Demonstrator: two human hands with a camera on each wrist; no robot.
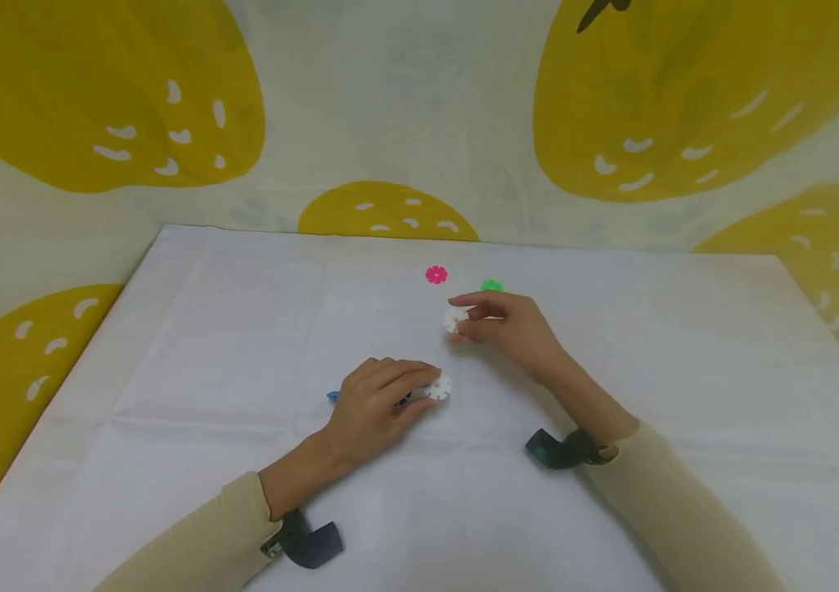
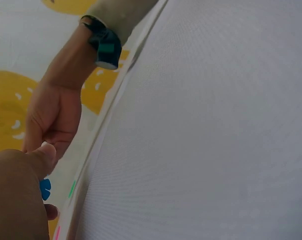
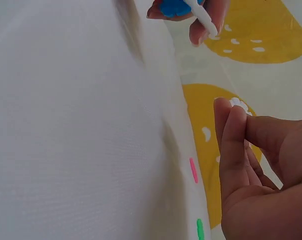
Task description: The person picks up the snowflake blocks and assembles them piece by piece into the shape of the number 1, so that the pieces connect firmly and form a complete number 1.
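Observation:
My left hand (image 1: 369, 407) grips a small joined piece of slotted plastic discs above the white table. Blue discs (image 1: 403, 400) show between and behind the fingers, and a white slotted disc (image 1: 440, 386) sticks out at the fingertips. In the right wrist view that white disc (image 3: 205, 19) stands edge-on against the blue disc (image 3: 175, 7). Farther forward and to the right, my right hand (image 1: 511, 325) pinches a separate white slotted disc (image 1: 454, 321) between thumb and fingers. The two white discs are apart. My left palm hides part of the blue piece.
A pink slotted disc (image 1: 436, 275) lies flat near the table's far edge. Right of it is a green disc (image 1: 492, 285), partly covered by my right hand. The white tablecloth (image 1: 205, 345) has creases. A cloth with yellow fruit shapes (image 1: 389, 210) hangs behind the table.

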